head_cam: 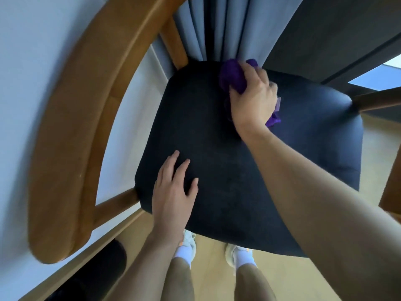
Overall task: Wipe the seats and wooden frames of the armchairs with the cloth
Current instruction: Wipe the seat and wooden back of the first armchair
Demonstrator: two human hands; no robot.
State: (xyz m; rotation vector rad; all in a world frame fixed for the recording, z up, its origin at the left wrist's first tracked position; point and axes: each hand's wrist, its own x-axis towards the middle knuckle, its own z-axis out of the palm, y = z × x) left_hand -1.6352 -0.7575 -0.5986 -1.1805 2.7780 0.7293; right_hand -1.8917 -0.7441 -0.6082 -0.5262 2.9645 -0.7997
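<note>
Dark seat (227,170) under straight left fingers (181,169); right fingers (269,88) tight around purple cloth (232,77).

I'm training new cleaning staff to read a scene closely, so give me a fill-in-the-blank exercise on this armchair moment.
1. The right hand grips a bunched ____ cloth near the far edge of the seat.
2. The left hand lies flat on the seat and holds ____.
3. The curved armrest at the picture's left is made of ____.

Missing words: purple; nothing; wood.
</note>
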